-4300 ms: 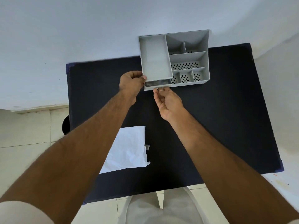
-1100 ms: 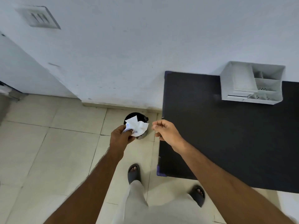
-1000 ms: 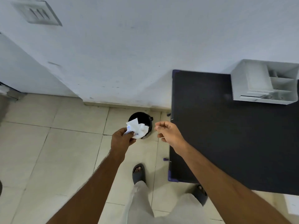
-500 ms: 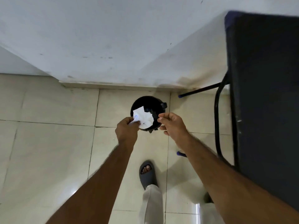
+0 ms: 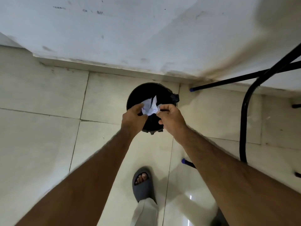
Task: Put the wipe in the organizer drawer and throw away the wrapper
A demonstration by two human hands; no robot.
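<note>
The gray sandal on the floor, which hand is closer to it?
Hard to call; maybe the left hand, barely. Both hands sit well above the gray sandal in the picture, pinching the crumpled wrapper over the black bin; the right hand is about level.

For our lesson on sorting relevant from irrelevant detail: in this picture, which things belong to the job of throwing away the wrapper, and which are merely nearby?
Part of the job:
- wrapper, crumpled, white
- left hand and right hand, both gripping it
- black bin directly beneath

Merely nearby:
- black table legs
- grey sandal
- tiled floor
- white wall
</note>
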